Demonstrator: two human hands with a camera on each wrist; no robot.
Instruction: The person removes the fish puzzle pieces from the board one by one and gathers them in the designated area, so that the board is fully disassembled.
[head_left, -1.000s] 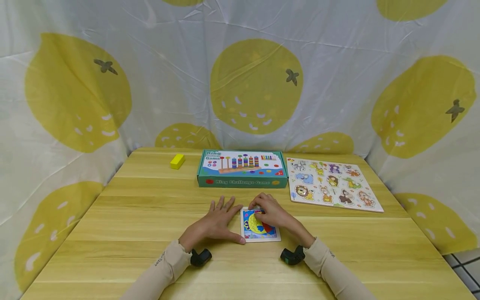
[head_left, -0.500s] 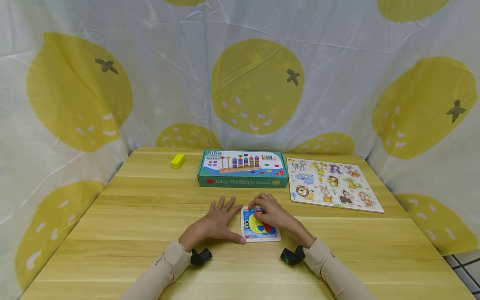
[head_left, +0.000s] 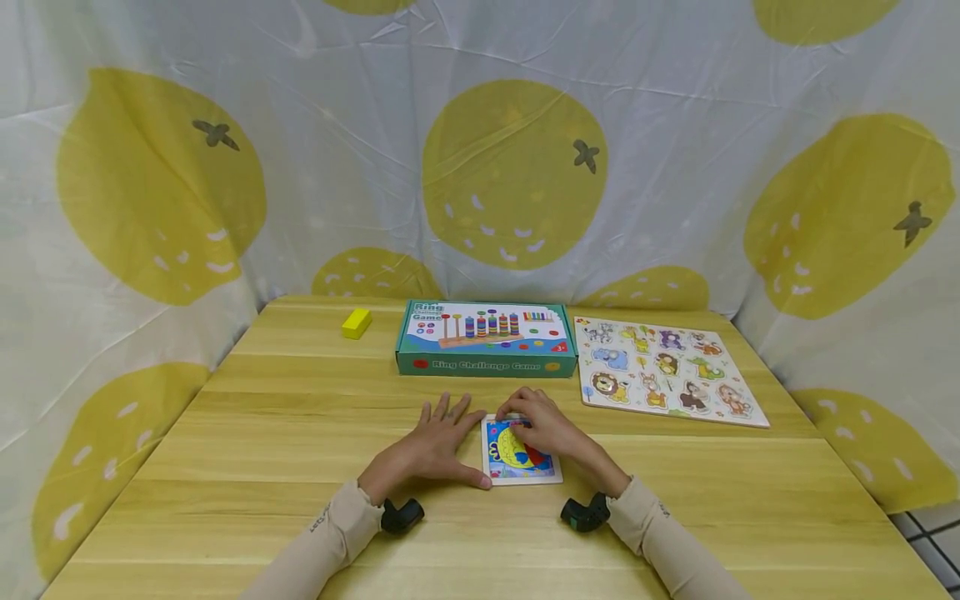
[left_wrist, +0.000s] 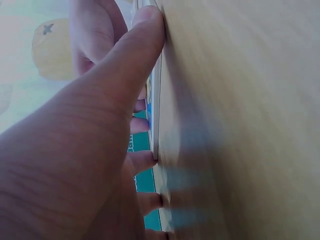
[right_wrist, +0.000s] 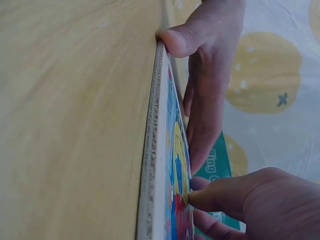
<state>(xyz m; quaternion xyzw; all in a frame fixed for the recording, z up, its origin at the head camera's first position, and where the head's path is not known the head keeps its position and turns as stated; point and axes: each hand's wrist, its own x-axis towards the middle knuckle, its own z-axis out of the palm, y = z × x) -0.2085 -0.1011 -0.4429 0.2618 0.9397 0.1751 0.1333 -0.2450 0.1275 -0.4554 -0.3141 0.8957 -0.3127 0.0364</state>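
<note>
A small square jigsaw puzzle (head_left: 517,475) with a pale frame and a yellow fish picture lies flat on the wooden table. My left hand (head_left: 431,446) is spread along its left side. The left thumb tip touches the near left corner, and the index finger reaches the far left corner. Over the far right part of the puzzle is my right hand (head_left: 547,423), its fingers bent. In the right wrist view the right thumb (right_wrist: 197,199) touches the picture (right_wrist: 176,175). Whether a loose piece sits between the right thumb and fingers is hidden.
Behind the hands stands a green Ring Challenge Game box (head_left: 486,340). To its right lies an animal peg puzzle board (head_left: 667,367), and to its left a yellow block (head_left: 356,323). A lemon-print curtain (head_left: 360,167) hangs around the table (head_left: 285,450).
</note>
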